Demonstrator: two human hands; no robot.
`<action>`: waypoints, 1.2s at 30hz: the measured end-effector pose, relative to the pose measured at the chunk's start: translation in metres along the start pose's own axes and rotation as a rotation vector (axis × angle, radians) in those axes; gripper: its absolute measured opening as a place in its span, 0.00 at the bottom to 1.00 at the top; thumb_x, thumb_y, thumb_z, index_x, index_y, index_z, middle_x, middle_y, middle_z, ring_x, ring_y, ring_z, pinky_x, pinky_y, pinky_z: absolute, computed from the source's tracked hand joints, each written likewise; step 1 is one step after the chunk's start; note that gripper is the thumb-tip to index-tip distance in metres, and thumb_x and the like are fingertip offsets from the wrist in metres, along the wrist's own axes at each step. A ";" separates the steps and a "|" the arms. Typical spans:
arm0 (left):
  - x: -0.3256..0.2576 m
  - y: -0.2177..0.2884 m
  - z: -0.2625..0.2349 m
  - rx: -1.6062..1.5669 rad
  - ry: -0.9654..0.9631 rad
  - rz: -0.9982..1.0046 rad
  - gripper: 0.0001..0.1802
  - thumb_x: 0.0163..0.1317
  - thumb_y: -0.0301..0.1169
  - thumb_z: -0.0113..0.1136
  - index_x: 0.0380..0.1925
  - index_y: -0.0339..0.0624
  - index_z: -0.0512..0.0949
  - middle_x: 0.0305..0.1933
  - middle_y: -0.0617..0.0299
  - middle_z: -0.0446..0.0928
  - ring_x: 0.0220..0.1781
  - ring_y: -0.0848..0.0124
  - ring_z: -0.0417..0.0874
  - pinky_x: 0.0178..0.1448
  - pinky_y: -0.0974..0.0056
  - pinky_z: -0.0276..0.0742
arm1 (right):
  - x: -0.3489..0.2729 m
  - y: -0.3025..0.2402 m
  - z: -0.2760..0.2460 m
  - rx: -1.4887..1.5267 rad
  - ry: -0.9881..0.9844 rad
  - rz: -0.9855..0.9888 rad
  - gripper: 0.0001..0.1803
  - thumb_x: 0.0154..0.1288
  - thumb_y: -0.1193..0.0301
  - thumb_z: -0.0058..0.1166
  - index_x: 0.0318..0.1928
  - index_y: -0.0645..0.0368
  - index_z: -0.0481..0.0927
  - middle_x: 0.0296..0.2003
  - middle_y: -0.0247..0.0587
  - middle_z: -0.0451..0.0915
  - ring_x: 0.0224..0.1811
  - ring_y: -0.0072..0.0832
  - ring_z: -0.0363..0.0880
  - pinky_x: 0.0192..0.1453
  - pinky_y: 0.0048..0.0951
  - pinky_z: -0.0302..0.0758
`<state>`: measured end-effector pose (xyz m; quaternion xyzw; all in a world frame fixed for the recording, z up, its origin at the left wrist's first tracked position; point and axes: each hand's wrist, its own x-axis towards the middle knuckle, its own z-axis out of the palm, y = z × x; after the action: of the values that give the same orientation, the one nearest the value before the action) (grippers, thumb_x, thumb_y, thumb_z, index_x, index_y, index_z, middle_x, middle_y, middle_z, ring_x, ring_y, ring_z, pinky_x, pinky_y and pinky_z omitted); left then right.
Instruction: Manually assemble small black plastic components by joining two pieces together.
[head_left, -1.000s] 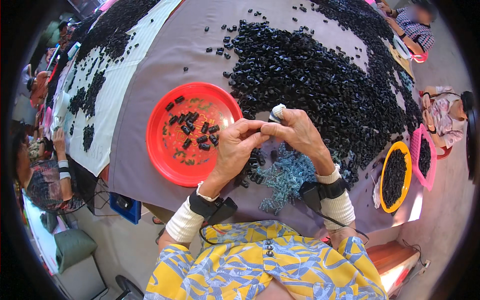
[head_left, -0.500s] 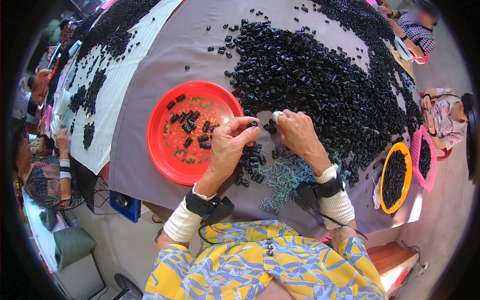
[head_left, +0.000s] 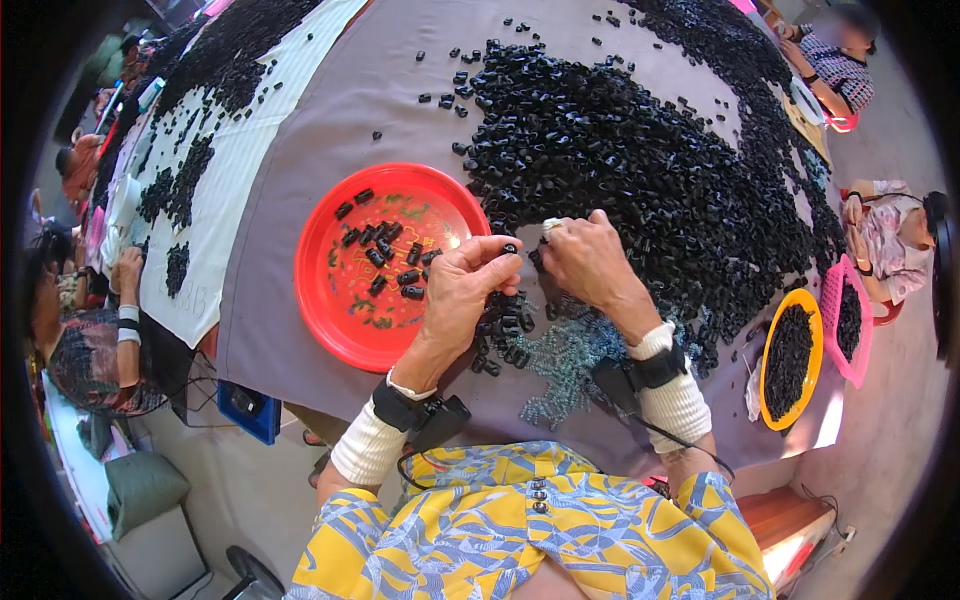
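My left hand is closed in a pinch around a small black plastic piece with a round end, beside the rim of a red round tray. Several black cylindrical pieces lie scattered in that tray. My right hand is closed at the near edge of a large heap of small black plastic pieces; one fingertip is wrapped in white, and whatever its fingers hold is hidden. Below and between my hands lies a pile of small blue-grey springs, with more black pieces under my left fingers.
At right stand a yellow oval tray of thin black pieces and a pink basket. A grey cloth covers the table. Other people sit at the left and right. Cables run from the straps on both my wrists.
My right hand has turned slightly and its knuckles have risen near the heap. The left hand keeps its pinch on the black piece, almost unmoved.
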<state>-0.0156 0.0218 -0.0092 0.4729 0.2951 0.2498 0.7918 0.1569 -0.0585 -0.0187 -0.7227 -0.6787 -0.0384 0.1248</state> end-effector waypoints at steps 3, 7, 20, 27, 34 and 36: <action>-0.002 0.000 0.000 0.042 -0.009 -0.015 0.13 0.61 0.25 0.60 0.46 0.34 0.79 0.34 0.62 0.80 0.32 0.77 0.80 0.39 0.72 0.78 | -0.004 -0.005 -0.028 0.256 0.083 0.003 0.10 0.59 0.69 0.54 0.23 0.58 0.74 0.22 0.46 0.76 0.30 0.39 0.75 0.39 0.40 0.67; 0.000 -0.004 0.004 0.101 -0.049 0.043 0.13 0.61 0.24 0.60 0.47 0.34 0.78 0.33 0.63 0.80 0.32 0.79 0.79 0.39 0.73 0.78 | -0.007 -0.017 -0.053 0.341 0.187 -0.098 0.07 0.59 0.71 0.55 0.28 0.61 0.74 0.25 0.45 0.76 0.30 0.41 0.74 0.42 0.38 0.67; -0.006 0.004 0.019 0.337 -0.038 0.166 0.12 0.59 0.22 0.61 0.44 0.34 0.80 0.31 0.66 0.80 0.30 0.83 0.77 0.35 0.76 0.74 | -0.015 -0.020 -0.059 0.104 0.198 -0.174 0.05 0.56 0.72 0.55 0.29 0.59 0.73 0.25 0.39 0.72 0.32 0.35 0.73 0.48 0.39 0.67; -0.006 0.002 0.022 0.412 -0.006 0.222 0.12 0.53 0.21 0.64 0.39 0.34 0.81 0.32 0.64 0.77 0.32 0.79 0.77 0.35 0.73 0.73 | -0.016 -0.020 -0.062 0.146 0.191 -0.165 0.05 0.51 0.75 0.57 0.28 0.60 0.74 0.25 0.40 0.73 0.31 0.37 0.74 0.48 0.40 0.67; -0.006 0.003 0.022 0.367 -0.027 0.235 0.12 0.54 0.21 0.65 0.40 0.34 0.82 0.32 0.65 0.77 0.31 0.80 0.77 0.34 0.74 0.73 | -0.020 -0.020 -0.049 0.447 0.305 -0.018 0.04 0.57 0.74 0.57 0.29 0.61 0.76 0.23 0.42 0.75 0.28 0.40 0.74 0.43 0.37 0.68; -0.006 0.002 0.022 0.356 -0.033 0.233 0.12 0.54 0.21 0.64 0.40 0.34 0.82 0.32 0.65 0.78 0.31 0.80 0.77 0.34 0.74 0.73 | -0.020 -0.019 -0.052 0.458 0.303 -0.023 0.05 0.57 0.74 0.57 0.29 0.61 0.77 0.24 0.41 0.76 0.29 0.39 0.74 0.43 0.36 0.68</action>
<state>-0.0050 0.0056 0.0022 0.6402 0.2647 0.2757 0.6664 0.1426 -0.0886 0.0292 -0.6540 -0.6514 0.0073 0.3846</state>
